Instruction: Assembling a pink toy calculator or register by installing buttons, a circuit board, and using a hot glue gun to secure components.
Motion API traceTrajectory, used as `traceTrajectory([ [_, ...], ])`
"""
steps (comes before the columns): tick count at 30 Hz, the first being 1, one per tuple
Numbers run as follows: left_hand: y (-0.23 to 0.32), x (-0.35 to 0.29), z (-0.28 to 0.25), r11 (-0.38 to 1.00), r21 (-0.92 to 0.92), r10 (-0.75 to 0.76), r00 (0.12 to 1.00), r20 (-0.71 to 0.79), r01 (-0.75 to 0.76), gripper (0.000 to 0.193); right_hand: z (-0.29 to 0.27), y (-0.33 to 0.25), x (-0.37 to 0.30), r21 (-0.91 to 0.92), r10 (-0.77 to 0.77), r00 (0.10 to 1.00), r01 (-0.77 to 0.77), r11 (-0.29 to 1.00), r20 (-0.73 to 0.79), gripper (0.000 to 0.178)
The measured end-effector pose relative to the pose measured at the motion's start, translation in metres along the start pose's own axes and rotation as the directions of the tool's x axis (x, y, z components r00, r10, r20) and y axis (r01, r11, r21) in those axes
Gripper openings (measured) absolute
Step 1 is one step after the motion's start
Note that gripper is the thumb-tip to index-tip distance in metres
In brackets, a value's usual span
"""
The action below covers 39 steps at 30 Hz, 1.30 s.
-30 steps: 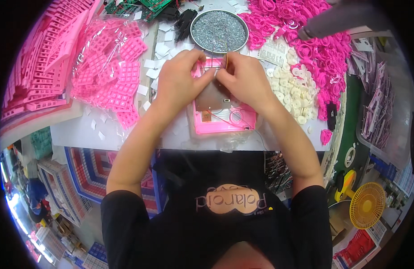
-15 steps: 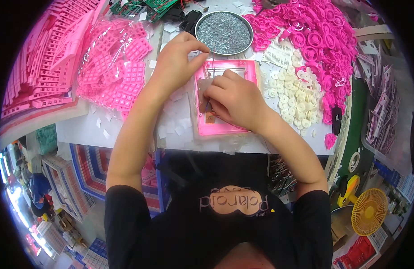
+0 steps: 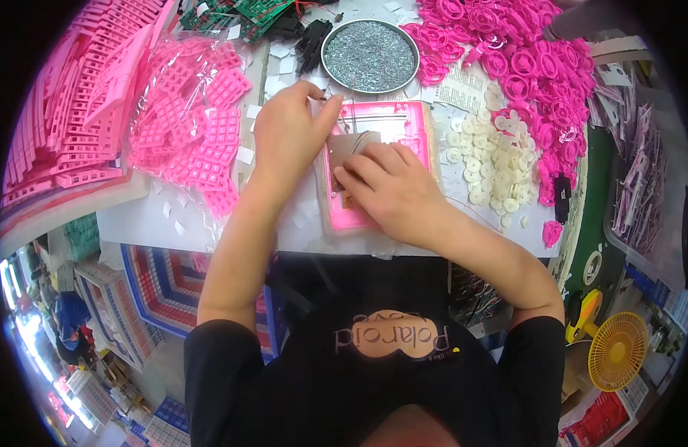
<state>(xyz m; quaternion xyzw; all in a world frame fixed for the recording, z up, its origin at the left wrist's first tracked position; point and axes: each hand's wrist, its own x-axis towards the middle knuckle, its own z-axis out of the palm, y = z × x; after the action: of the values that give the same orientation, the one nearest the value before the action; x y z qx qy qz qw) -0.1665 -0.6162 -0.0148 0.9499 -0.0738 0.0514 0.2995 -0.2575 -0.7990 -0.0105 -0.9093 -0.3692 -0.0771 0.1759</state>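
A pink plastic housing (image 3: 415, 112) lies on the worktable in front of me, with a brown flat plate (image 3: 344, 149) and thin wires inside it. My right hand (image 3: 396, 186) is over the housing, fingers curled down against the plate; whatever the fingertips hold is hidden beneath them. At the housing's far left corner, my left hand (image 3: 292, 134) has thumb and forefinger pinched around something small and dark that I cannot make out. A thin wire runs off to the right, past my right wrist.
Beyond the housing stands a round dish of small metal screws (image 3: 370, 56). White discs (image 3: 485, 164) and bright pink rings (image 3: 508, 52) are heaped to the right. Bagged pink keypads (image 3: 187, 119), stacked pink frames (image 3: 76, 97) and green circuit boards (image 3: 247, 15) occupy the left and back.
My left hand has shifted left and slightly nearer, away from the wires over the housing. My right hand has turned flatter and moved a little nearer, baring more of the plate.
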Motion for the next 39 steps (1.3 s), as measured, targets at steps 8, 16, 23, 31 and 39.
traceTrajectory([
  [8,-0.003,0.01,0.012,0.851,-0.301,0.409,0.903,-0.134,-0.43,0.01,0.005,-0.001,0.009,-0.059,-0.038,0.992,0.031,0.998,-0.123,0.04],
  [16,0.014,-0.002,0.002,0.819,-0.574,0.077,0.986,0.147,0.022,0.01,-0.025,0.084,0.041,0.138,0.151,0.943,-0.114,0.984,-0.298,0.02],
  [23,0.006,-0.007,0.004,0.849,-0.526,0.131,0.983,0.127,-0.046,0.01,0.0,0.12,0.072,0.109,-0.099,0.98,0.119,0.987,-0.174,0.014],
  [31,0.009,-0.009,0.004,0.923,-0.239,0.323,0.945,0.051,-0.302,0.004,-0.03,0.092,0.032,-0.069,0.002,0.998,-0.006,0.998,-0.06,0.005],
  [39,0.025,0.003,0.004,0.844,-0.031,0.533,0.829,0.169,-0.536,0.007,-0.029,0.034,0.006,-0.218,0.005,0.999,0.006,0.976,0.05,0.007],
])
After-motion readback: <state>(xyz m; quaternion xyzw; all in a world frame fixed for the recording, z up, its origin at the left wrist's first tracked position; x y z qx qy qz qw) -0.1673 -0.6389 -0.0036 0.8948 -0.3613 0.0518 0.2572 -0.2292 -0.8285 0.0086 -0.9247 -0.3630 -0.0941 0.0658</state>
